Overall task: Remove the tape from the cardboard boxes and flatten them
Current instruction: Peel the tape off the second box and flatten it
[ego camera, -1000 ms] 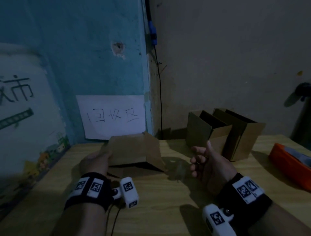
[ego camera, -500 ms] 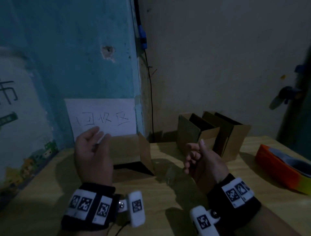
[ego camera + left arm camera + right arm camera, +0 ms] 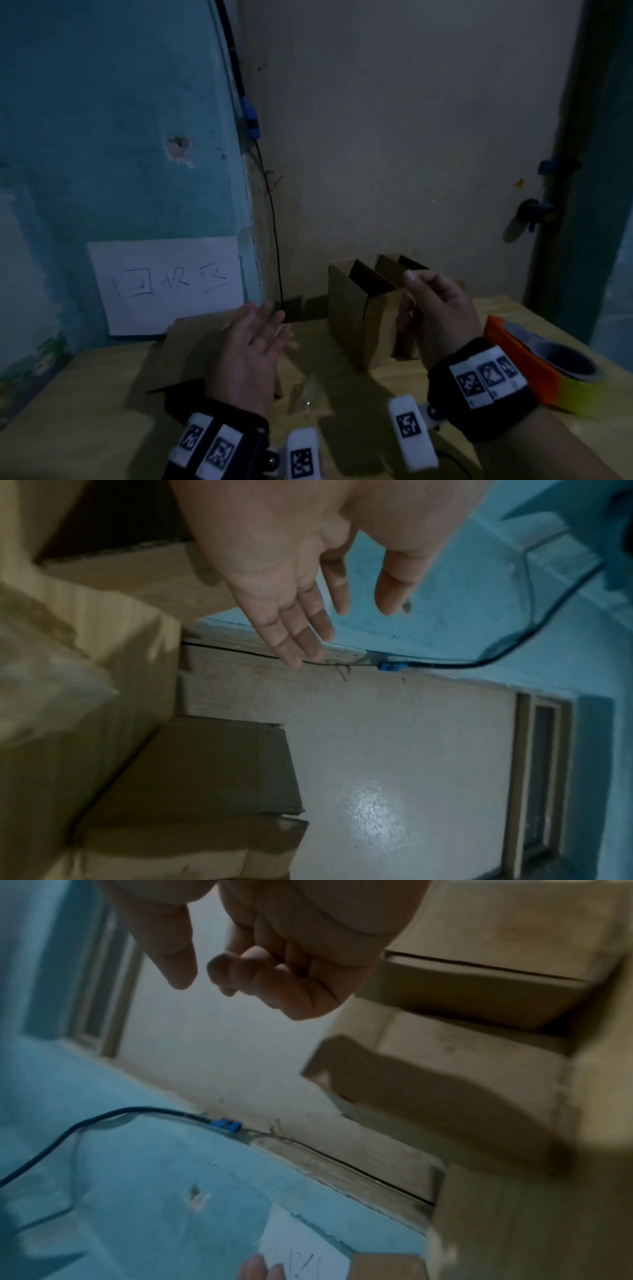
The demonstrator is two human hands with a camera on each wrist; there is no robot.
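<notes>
Head view shows us a wooden table [image 3: 102,411] pushed into the corner of a room, and we tell where things are from that table. On the blue wall behind the table's left side we see a white paper sign [image 3: 168,284] with dark writing on it. On the left part of the table lies a flattened cardboard box [image 3: 191,346], low and close to the sign. Our left hand [image 3: 250,356] floats above this box with its fingers spread out and straight, holding nothing. In the left wrist view the same hand [image 3: 291,569] is loose and spread, with the box below it not touching the fingers. On the table just right of the left hand we see a small see-through scrap [image 3: 308,394], maybe tape, but it is too dim to be sure. A thin black cable [image 3: 274,240] runs down the wall corner to the back of the table. Near the back middle of the table stand two open cardboard boxes [image 3: 356,308], upright and side by side. Our right hand [image 3: 438,315] is up in front of them, its fingers curled in loosely, and we see nothing in it. On the table's right edge sits an orange tape holder [image 3: 520,359] with a roll of tape.
</notes>
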